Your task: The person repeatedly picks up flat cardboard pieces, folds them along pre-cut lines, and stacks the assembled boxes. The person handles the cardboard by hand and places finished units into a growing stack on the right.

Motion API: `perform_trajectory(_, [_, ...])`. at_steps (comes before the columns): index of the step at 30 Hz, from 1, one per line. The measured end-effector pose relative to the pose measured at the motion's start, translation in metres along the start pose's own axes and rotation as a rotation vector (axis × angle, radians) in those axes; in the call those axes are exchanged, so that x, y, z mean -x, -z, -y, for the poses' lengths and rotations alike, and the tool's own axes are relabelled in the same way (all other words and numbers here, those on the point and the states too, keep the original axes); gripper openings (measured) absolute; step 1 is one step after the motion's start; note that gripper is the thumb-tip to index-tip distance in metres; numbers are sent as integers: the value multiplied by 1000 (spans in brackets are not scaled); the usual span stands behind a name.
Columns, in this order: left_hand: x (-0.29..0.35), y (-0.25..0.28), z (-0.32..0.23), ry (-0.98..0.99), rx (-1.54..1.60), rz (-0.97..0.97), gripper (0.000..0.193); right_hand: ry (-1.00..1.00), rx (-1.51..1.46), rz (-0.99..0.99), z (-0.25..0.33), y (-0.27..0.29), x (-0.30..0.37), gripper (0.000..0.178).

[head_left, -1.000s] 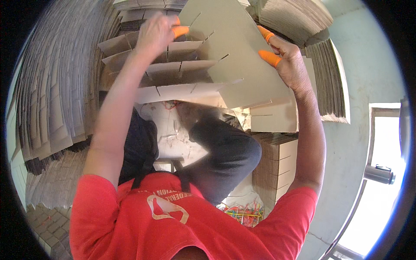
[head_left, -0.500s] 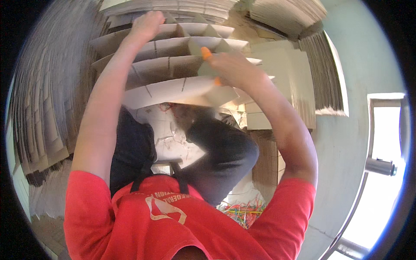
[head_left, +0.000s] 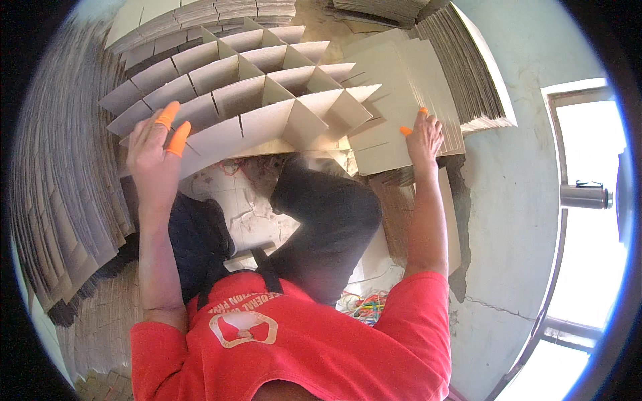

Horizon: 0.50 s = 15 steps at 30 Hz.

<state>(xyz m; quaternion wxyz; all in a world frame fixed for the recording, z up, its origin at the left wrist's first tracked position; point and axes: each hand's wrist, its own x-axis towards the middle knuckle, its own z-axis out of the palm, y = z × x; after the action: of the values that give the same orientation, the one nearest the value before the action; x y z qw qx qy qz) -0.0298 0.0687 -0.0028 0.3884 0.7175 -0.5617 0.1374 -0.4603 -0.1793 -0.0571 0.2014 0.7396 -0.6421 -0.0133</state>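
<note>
Left hand (head_left: 151,146) at near-left end of slotted cardboard grid (head_left: 241,99); grip apart, contact unclear. Grid lies ahead, between the hands, long strips running left to right; left hand nearer. Right hand (head_left: 424,138) over pale sheets (head_left: 400,87) beside grid; grip apart, nothing visibly clamped.

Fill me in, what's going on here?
A person in a red shirt is handling slotted cardboard. The left hand is at the near left end of a cardboard divider grid, whose crosspieces sit toward the right, with open slots at left. The right hand is at a stack of flat slotted sheets.
</note>
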Motion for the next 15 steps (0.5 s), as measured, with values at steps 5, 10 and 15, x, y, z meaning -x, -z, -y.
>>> perform_trajectory(5, [7, -8, 11, 28, 59, -18, 34, -135, -416, -92, -40, 4, -24, 35])
perform_trajectory(10, [11, -4, 14, -6, 75, -4, 34, -1, -589, -885, -11, 99, -29, 42])
perform_trajectory(15, [16, -20, 16, -65, 32, 189, 33, 228, -1200, -650, 60, 228, -22, 53])
